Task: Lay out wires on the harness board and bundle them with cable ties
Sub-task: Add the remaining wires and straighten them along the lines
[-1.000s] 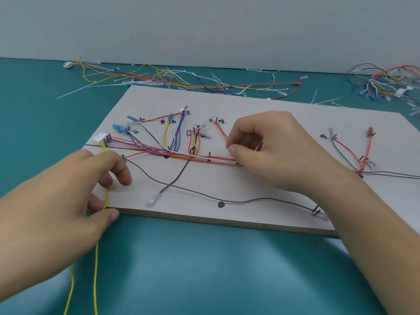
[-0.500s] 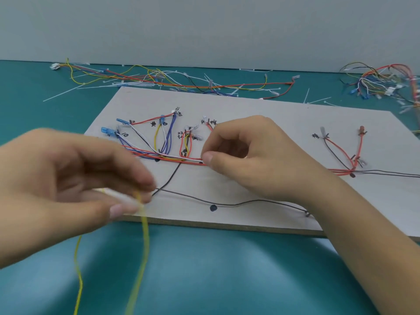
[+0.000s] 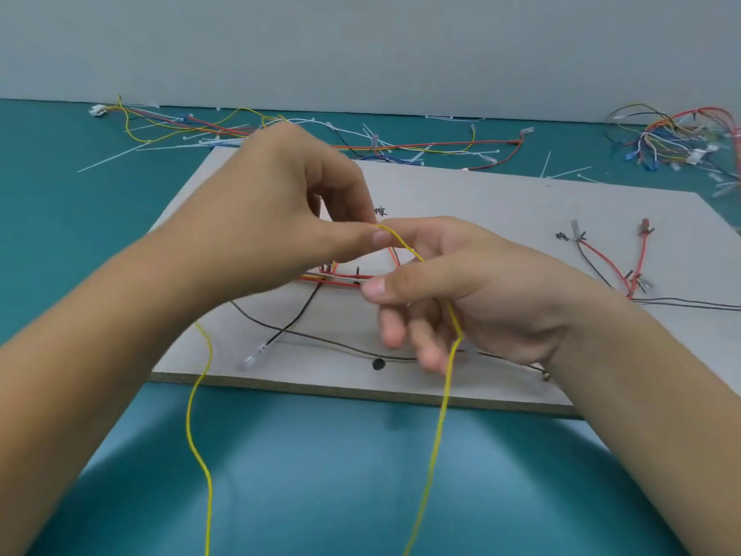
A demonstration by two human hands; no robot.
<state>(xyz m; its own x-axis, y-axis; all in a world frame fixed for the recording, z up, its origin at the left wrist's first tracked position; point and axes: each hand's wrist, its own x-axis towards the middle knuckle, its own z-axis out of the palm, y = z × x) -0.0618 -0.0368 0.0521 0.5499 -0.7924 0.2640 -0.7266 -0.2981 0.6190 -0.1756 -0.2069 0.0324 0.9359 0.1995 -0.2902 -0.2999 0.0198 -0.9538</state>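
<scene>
Lying on a teal table (image 3: 341,475), the harness board (image 3: 501,218); grey wall (image 3: 361,46) behind.

A yellow wire (image 3: 441,407) is being pinched between thumb and forefinger of the left hand (image 3: 280,218) above the harness board (image 3: 501,218). At its 3 o'clock, the wire is being gripped by the curled right hand (image 3: 473,290), and both strands are being dangled toward 6 o'clock. Loose wires (image 3: 401,148) are being seen at 12 o'clock, beyond the board.
</scene>
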